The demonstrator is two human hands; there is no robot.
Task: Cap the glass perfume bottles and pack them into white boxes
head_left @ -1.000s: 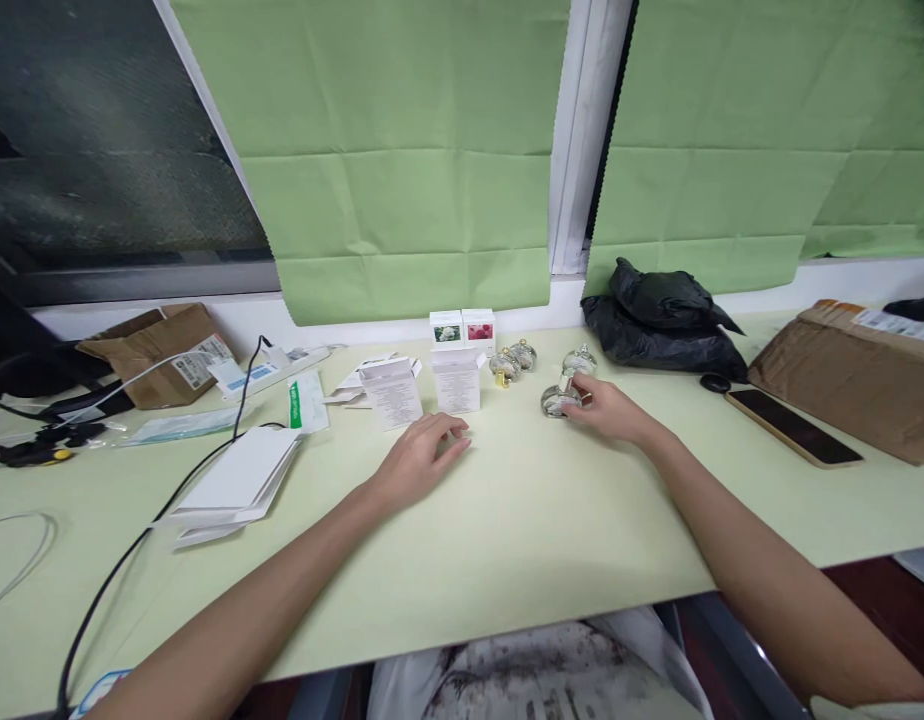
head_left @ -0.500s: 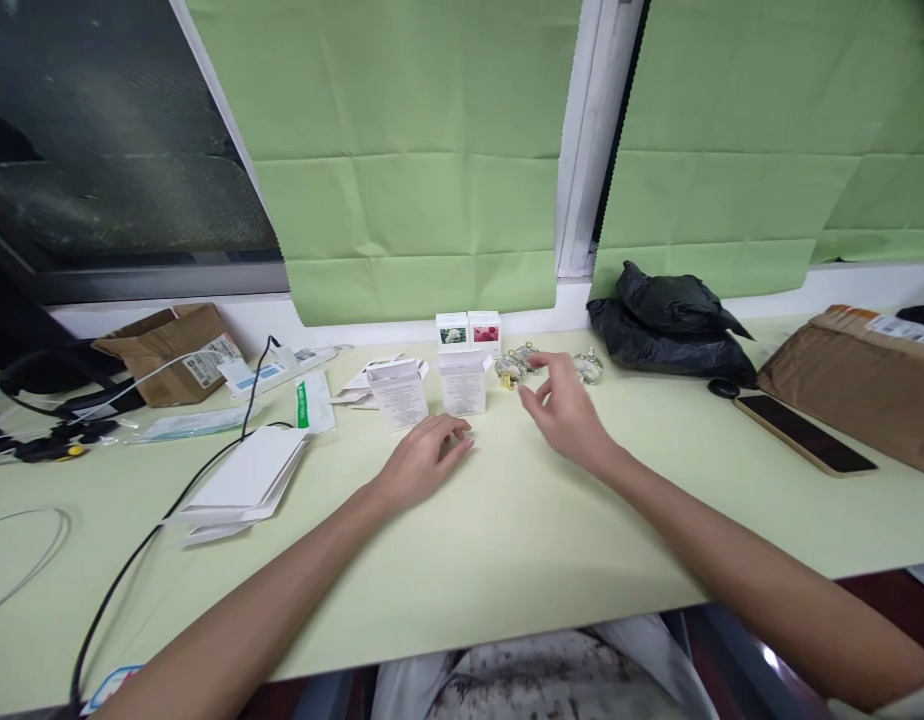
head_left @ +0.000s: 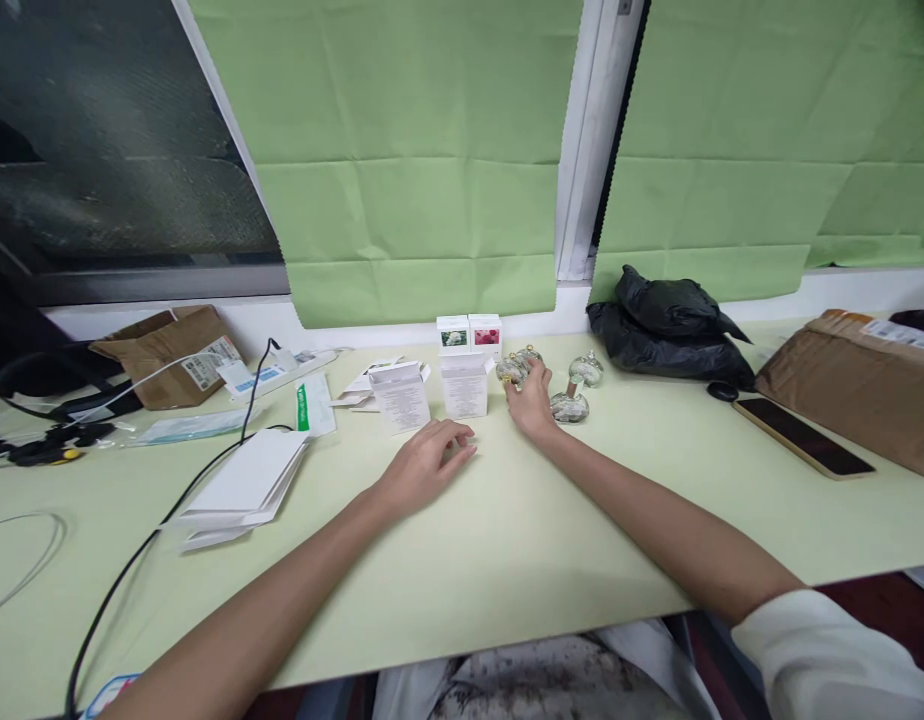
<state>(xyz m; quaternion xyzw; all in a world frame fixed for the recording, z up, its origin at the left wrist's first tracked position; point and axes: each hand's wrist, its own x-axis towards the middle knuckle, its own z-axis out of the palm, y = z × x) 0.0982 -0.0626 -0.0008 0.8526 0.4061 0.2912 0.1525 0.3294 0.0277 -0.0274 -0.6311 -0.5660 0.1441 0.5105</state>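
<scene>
Right hand (head_left: 532,405) has moved onto glass bottles (head_left: 513,369) beside white boxes (head_left: 464,384), grip unclear; left hand (head_left: 424,465) rests open, empty.

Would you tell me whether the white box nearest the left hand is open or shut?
Open: the white box stands upright with its top flaps raised and spread.

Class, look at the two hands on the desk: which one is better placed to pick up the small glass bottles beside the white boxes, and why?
Right. The right hand already reaches the glass bottles, fingers at them. The left hand lies flat on the desk, nearer the white boxes.
</scene>
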